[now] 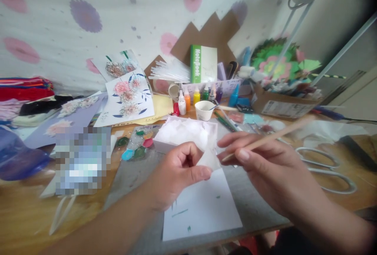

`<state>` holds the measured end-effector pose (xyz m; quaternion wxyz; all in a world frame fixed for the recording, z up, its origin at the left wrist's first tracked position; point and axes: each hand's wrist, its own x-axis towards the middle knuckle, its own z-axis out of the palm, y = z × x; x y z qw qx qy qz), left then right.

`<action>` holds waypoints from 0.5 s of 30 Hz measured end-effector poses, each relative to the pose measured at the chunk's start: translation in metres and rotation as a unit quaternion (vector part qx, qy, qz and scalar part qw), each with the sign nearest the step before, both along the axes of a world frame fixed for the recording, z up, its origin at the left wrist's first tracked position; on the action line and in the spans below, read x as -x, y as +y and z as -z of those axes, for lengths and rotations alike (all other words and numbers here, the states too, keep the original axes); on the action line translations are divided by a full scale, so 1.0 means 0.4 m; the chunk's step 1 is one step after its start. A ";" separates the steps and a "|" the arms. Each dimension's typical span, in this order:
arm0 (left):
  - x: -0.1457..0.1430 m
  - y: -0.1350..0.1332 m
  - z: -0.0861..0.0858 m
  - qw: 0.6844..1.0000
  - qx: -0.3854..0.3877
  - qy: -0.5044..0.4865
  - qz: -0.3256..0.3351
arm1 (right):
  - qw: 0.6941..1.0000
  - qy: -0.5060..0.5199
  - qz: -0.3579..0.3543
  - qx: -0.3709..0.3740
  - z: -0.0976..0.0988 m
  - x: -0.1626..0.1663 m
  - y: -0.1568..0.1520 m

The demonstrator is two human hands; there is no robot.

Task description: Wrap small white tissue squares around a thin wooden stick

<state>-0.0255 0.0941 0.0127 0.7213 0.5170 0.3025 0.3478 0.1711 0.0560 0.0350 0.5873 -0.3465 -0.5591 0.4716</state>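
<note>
My left hand (178,172) is closed in a pinch on a piece of white tissue paper (188,133) held over the desk. My right hand (265,166) is closed on a thin wooden brush handle (277,133); its tip end points into the tissue by my left thumb. Below both hands lies a white sheet of paper (200,208) with a few green paint marks, resting on a grey mat (132,176).
A white paper cup (204,110), small paint bottles (191,98), a paint palette (138,145), flower paintings (129,98), a green notebook (203,63), a cardboard box (282,104) of paper flowers and white-handled scissors (324,168) crowd the wooden desk (23,212).
</note>
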 end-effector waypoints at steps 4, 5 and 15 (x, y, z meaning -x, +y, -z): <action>0.001 0.005 0.002 1.000 -0.009 0.000 0.002 | 1.000 -0.009 0.003 -0.011 -0.001 0.001 0.001; 0.001 0.006 0.002 1.000 -0.014 0.003 0.002 | 1.000 -0.011 0.002 -0.017 -0.001 0.001 0.001; -0.001 0.006 0.003 0.999 -0.030 0.019 -0.005 | 0.999 -0.028 0.004 -0.021 -0.007 0.000 -0.010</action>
